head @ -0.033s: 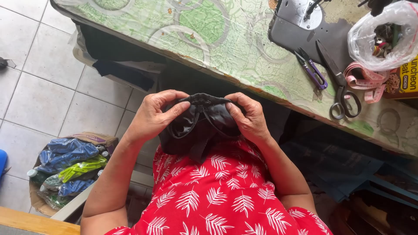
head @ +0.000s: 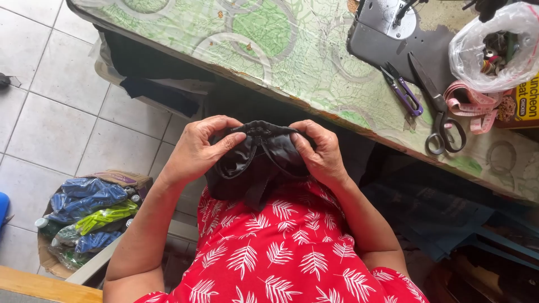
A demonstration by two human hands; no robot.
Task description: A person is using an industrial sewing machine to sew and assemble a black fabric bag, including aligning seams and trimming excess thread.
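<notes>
Nearest the camera, a red garment with white leaf print (head: 281, 252) fills the lower middle, its hem cut off by the bottom edge. Just above it, both hands hold a crumpled black fabric piece with a zipper (head: 255, 163) in the lap, below the near edge of the tabletop. The left hand (head: 196, 148) curls over the fabric's left side, thumb and fingers pressed together on its upper edge; the right hand (head: 320, 151) does the same on the right, its grip pinching the fold beside the zipper. How the fabric is folded inside the bundle is hard to make out — it is all dark on dark.

To the left, over the pale tiled floor (head: 50, 112), a basket of blue and green plastic-wrapped bundles (head: 90, 216) sits low, with open floor beyond it. A blue thing at the left edge is cut off.

The green-patterned tabletop (head: 252, 50) runs slantwise above the hands, its worn edge just beyond the knuckles; underneath it is shadow, and what hangs there cannot be told. Much of its left stretch lies bare. Farther right lie small purple-handled snips (head: 403, 90), then large dark steel scissors (head: 441, 112), a coiled pink measuring tape (head: 474, 106) and a clear plastic bag of small parts (head: 499, 47). A dark sewing-machine base (head: 387, 33) is cut off by the top edge.
</notes>
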